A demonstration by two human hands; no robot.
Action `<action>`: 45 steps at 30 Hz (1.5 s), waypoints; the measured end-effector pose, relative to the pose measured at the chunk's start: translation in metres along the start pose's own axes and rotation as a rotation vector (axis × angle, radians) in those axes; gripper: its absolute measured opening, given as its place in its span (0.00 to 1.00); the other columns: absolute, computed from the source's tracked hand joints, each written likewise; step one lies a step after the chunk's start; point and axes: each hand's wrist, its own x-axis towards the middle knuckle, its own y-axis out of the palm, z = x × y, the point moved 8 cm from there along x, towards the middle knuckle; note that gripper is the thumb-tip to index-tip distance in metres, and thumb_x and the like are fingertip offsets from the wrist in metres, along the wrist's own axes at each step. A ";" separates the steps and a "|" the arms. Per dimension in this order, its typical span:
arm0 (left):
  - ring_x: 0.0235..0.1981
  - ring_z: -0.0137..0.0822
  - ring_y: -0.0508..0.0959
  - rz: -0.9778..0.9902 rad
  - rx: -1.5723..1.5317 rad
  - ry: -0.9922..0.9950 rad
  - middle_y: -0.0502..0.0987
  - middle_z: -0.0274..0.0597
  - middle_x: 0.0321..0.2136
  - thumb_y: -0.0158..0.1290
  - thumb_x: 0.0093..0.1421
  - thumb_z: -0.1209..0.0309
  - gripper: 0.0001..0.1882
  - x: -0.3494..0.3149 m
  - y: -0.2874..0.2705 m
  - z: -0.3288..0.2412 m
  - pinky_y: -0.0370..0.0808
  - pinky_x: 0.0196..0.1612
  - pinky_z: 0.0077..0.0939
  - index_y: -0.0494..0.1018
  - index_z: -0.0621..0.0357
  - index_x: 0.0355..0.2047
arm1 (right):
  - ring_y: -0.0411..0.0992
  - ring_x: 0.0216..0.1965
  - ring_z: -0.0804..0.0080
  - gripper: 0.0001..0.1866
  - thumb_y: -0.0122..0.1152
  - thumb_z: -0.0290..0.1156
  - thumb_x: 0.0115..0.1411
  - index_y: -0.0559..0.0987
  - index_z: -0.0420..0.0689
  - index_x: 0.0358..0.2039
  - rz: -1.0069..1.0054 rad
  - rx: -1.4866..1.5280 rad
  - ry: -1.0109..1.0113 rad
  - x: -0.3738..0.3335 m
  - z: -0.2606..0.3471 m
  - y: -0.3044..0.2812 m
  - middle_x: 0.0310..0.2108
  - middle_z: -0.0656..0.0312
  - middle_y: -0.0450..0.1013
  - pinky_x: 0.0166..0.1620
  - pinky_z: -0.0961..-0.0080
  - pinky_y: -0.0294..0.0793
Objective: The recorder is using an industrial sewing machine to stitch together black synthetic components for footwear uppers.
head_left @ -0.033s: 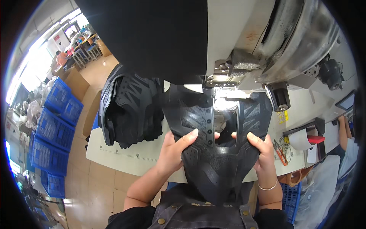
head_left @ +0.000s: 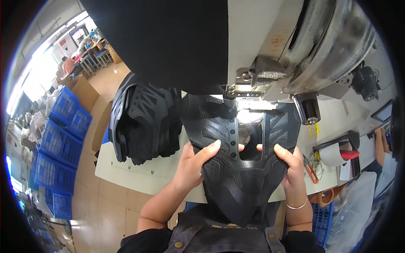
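Observation:
A black shoe upper (head_left: 240, 181), textured and with a row of eyelets beside its central opening, lies spread out under the sewing machine's head (head_left: 249, 86). My left hand (head_left: 195, 162) grips its left edge, thumb on top and a fingertip showing in the opening. On the opposite edge my right hand (head_left: 291, 164) holds it the same way. The far end of the upper sits beneath the lit needle area, where glare hides the exact contact. A pile of similar black shoe uppers (head_left: 147, 118) stands on the table to the left.
Orange-handled snips (head_left: 311, 170) lie on the white table (head_left: 143, 170) right of my right hand. Beyond them are a dark holder with a red box (head_left: 349, 154) and another person's arm (head_left: 382, 147). Blue crates (head_left: 57, 168) line the left floor.
The shoe upper has shifted very slightly away from me under the machine head. Both hands keep their hold on its edges.

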 end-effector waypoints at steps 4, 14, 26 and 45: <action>0.38 0.39 0.76 0.027 0.056 0.001 0.74 0.54 0.37 0.40 0.59 0.74 0.15 0.012 0.005 -0.004 0.73 0.42 0.31 0.65 0.73 0.43 | 0.75 0.30 0.60 0.16 0.45 0.23 0.54 0.65 0.27 0.43 0.049 -0.018 -0.019 0.009 0.011 -0.005 0.33 0.40 0.71 0.33 0.71 0.79; 0.34 0.37 0.77 0.000 0.078 0.032 0.75 0.51 0.33 0.41 0.59 0.76 0.12 0.012 0.001 -0.003 0.75 0.38 0.28 0.67 0.71 0.40 | 0.74 0.35 0.63 0.15 0.49 0.23 0.54 0.68 0.29 0.42 0.109 -0.098 -0.051 0.008 0.016 -0.010 0.35 0.48 0.72 0.39 0.72 0.75; 0.38 0.26 0.69 -0.171 0.363 0.271 0.69 0.40 0.39 0.49 0.55 0.78 0.18 -0.007 -0.006 0.001 0.67 0.44 0.21 0.59 0.66 0.46 | 0.68 0.34 0.80 0.12 0.56 0.28 0.55 0.71 0.35 0.37 0.026 -0.438 -0.239 -0.025 0.011 -0.014 0.33 0.62 0.72 0.38 0.82 0.68; 0.30 0.22 0.67 -0.168 0.311 0.271 0.69 0.32 0.31 0.48 0.53 0.79 0.11 0.053 -0.019 -0.027 0.65 0.36 0.15 0.65 0.60 0.38 | 0.71 0.29 0.78 0.10 0.54 0.24 0.53 0.72 0.34 0.36 0.028 -0.305 -0.275 0.031 0.025 -0.002 0.30 0.60 0.73 0.33 0.82 0.71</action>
